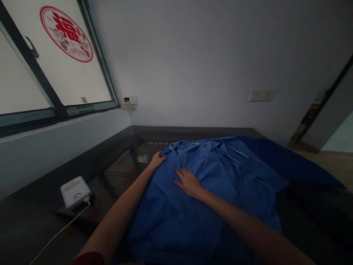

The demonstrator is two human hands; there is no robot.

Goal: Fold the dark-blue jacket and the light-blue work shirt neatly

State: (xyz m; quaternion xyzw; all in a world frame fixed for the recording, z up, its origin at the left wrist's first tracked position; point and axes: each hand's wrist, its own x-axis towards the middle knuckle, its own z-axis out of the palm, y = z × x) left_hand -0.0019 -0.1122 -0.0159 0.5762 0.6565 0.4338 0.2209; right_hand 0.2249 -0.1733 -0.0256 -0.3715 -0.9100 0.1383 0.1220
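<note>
A blue shirt (205, 176) lies spread and wrinkled over a dark glossy tabletop (116, 169), with a light strip on its upper right part. At the shirt's upper left edge, my left hand (158, 160) is closed on the cloth, thumb on top and the other fingers partly hidden. My right hand (189, 183) rests flat on the middle of the shirt, its fingers spread and holding nothing.
A white box-shaped device (75, 192) with a cable (59, 232) plugged in stands to the left. Darker blue cloth (289, 158) extends to the right. Behind are a wall with sockets (260, 96) and a window (55, 55) with a red round sticker.
</note>
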